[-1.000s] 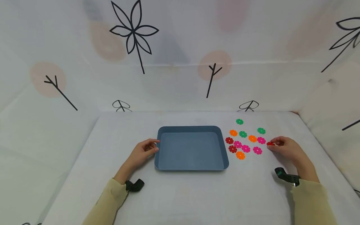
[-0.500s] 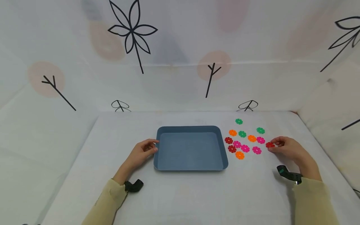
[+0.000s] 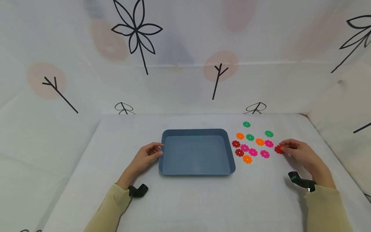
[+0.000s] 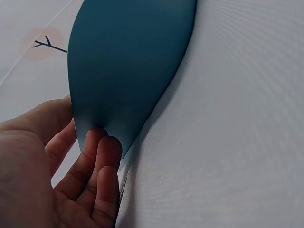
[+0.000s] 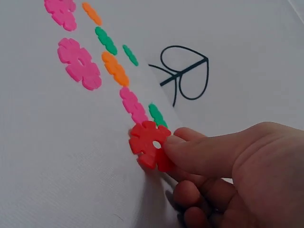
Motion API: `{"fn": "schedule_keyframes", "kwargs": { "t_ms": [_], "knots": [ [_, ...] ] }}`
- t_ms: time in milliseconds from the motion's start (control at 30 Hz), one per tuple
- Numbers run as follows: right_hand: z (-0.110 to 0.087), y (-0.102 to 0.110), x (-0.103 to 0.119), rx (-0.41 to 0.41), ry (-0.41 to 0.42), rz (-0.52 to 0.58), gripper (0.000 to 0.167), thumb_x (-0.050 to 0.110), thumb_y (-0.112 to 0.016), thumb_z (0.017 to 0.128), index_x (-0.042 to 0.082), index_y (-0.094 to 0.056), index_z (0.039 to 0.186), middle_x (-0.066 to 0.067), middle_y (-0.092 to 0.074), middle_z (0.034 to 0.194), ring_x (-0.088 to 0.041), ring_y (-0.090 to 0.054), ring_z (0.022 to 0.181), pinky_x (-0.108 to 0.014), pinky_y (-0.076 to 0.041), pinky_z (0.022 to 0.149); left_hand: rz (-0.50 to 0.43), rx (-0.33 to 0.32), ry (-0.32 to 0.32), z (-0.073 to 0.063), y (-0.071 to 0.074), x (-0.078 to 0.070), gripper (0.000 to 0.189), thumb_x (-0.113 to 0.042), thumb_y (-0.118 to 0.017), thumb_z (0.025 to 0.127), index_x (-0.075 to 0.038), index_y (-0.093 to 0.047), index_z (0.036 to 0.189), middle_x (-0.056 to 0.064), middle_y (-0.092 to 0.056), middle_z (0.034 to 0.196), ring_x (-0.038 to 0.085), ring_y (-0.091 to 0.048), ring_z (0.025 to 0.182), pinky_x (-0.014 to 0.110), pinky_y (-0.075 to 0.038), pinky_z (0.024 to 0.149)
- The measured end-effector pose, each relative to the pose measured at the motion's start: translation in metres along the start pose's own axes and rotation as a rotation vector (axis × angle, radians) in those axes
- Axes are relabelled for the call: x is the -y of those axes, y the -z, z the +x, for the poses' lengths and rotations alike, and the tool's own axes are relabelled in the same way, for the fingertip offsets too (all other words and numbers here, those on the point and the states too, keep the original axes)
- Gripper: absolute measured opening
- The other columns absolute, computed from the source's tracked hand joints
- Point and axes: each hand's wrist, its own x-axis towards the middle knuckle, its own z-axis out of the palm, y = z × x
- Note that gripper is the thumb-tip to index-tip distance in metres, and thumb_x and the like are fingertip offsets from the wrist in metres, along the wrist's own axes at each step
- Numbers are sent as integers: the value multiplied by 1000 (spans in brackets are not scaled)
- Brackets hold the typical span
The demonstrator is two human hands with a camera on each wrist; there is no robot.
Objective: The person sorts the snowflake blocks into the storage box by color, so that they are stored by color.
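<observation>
A red flower-shaped interlocking disc (image 5: pixel 148 145), with notched edges and a centre hole, is pinched between the thumb and fingers of my right hand (image 3: pixel 301 154). In the right wrist view the disc is tilted up, its broad face showing. On the other side, my left hand (image 3: pixel 147 156) holds the left rim of a blue-grey rectangular tray (image 3: pixel 197 171). The left wrist view shows several curled fingers (image 4: pixel 109 147) against the tray's outer wall, while another digit passes behind its edge. Nothing lies inside the tray.
Right of the tray lie several more discs: green (image 3: pixel 246 124), orange (image 3: pixel 247 159), pink (image 3: pixel 265 154) and dark red (image 3: pixel 239 152). White cloth (image 3: pixel 197 206) covers the table, and patterned fabric (image 3: pixel 179 90) rises behind it.
The right hand's fingers have shifted on the red disc, which now shows more of its face; the wrist moved slightly right. The left hand and tray stay in place.
</observation>
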Motion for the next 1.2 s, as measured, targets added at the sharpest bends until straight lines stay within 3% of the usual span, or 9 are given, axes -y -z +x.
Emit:
{"fn": "schedule_keyframes", "kwargs": {
  "t_ms": [133,267,367,500,667,867,933,1067,1200],
  "knots": [
    [0,-2,2,-50,-11,-10,52,38,-52,103,-2,-48,136,-26,-53,126,-39,-45,112,-34,-46,76,4,3,0,1,0,1,34,-7,-66,96,7,-62,126,13,-62,94,20,-58,78,24,-47,70],
    [1,-7,9,-125,-1,5,52,37,-52,103,-4,-48,135,-27,-53,125,-35,-51,106,-24,-48,70,23,-3,1,1,1,1,33,-7,-67,96,6,-63,126,13,-62,94,20,-58,78,24,-47,70],
    [1,-12,22,-181,36,3,48,32,-54,103,-6,-50,133,-27,-54,124,-34,-56,100,-18,-50,65,22,0,-1,1,2,0,33,-6,-66,96,6,-62,126,14,-62,94,21,-57,78,24,-47,70],
    [0,-22,48,-216,106,-20,42,27,-56,102,-6,-53,129,-27,-57,120,-36,-59,98,-20,-53,66,14,4,7,0,2,-1,34,-6,-66,96,7,-62,126,13,-62,94,21,-57,78,24,-46,70],
    [2,-38,85,-198,208,-65,33,20,-59,101,-3,-58,124,-25,-61,115,-37,-62,97,-23,-54,68,13,-1,8,0,1,0,33,-6,-66,95,7,-62,126,13,-62,94,20,-57,78,23,-46,70],
    [3,-57,124,-162,323,-75,29,14,-61,99,0,-60,125,-21,-65,109,-35,-67,92,-37,-58,74,14,-2,-8,1,-1,4,33,-6,-67,95,6,-63,126,12,-62,94,18,-58,78,24,-47,71],
    [5,-64,135,-141,359,-83,28,13,-62,99,1,-61,124,-18,-68,104,-33,-69,89,-36,-58,74,16,-1,-8,1,-2,5,33,-6,-67,95,6,-63,126,12,-62,94,17,-58,78,25,-47,71],
    [12,-81,159,-84,432,-99,24,12,-64,98,3,-66,119,-12,-70,93,-30,-69,82,-35,-56,69,22,-5,1,0,-2,3,34,-7,-67,95,6,-63,126,12,-62,95,17,-58,79,25,-48,71],
    [21,-101,181,-37,479,-102,20,12,-64,97,8,-69,115,-10,-70,95,-28,-66,83,-38,-55,66,25,-4,5,-1,0,0,34,-7,-67,96,6,-62,127,13,-63,96,18,-59,80,25,-48,72]
  ]
}}
